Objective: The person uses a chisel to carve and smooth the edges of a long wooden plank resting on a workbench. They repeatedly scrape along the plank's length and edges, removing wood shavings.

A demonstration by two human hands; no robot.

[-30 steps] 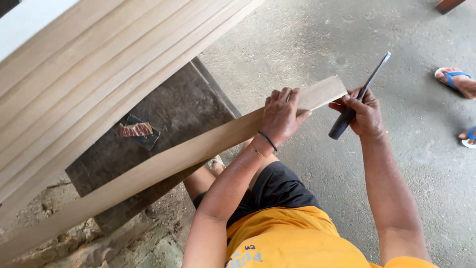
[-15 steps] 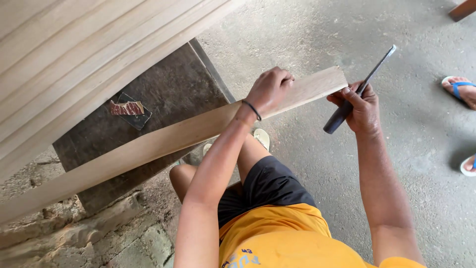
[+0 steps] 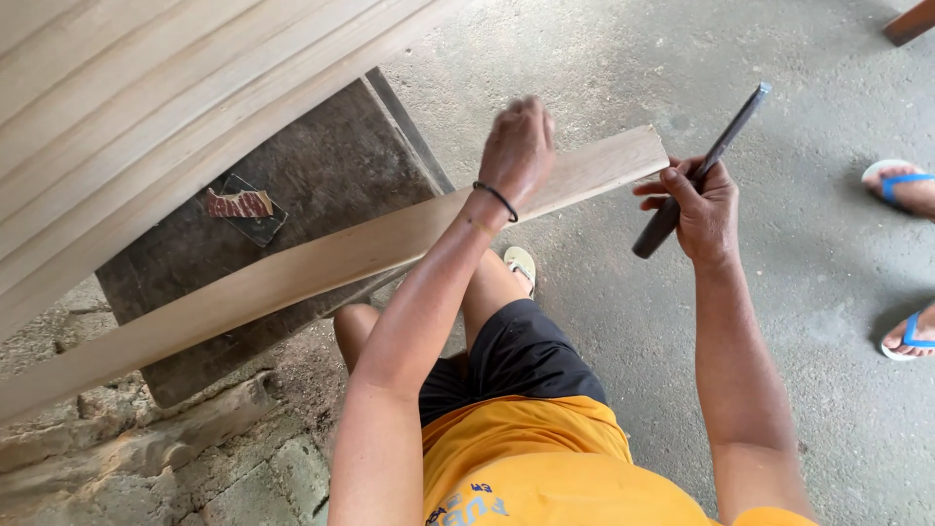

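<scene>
A long pale wooden plank [image 3: 321, 268] runs from the lower left up to the right, above a dark board. My left hand [image 3: 516, 146] is curled over the plank's upper edge near its right end, a black band on the wrist. My right hand [image 3: 703, 209] grips a dark metal file [image 3: 716, 146] by its handle, the blade pointing up and right. That hand's fingers also touch the plank's right end [image 3: 638, 156]. My bent leg in black shorts and a foot in a pale sandal [image 3: 521, 263] lie under the plank.
Several pale planks [image 3: 146, 107] lean stacked at the upper left. A scrap of reddish sandpaper [image 3: 239, 205] lies on the dark board [image 3: 321, 166]. Another person's feet in blue flip-flops [image 3: 906, 185] stand at the right edge on the concrete floor. Rough stones line the lower left.
My left hand slid leftward along the plank and went from lying flat on it to curling over its upper edge. My right hand with the file stayed at the plank's end.
</scene>
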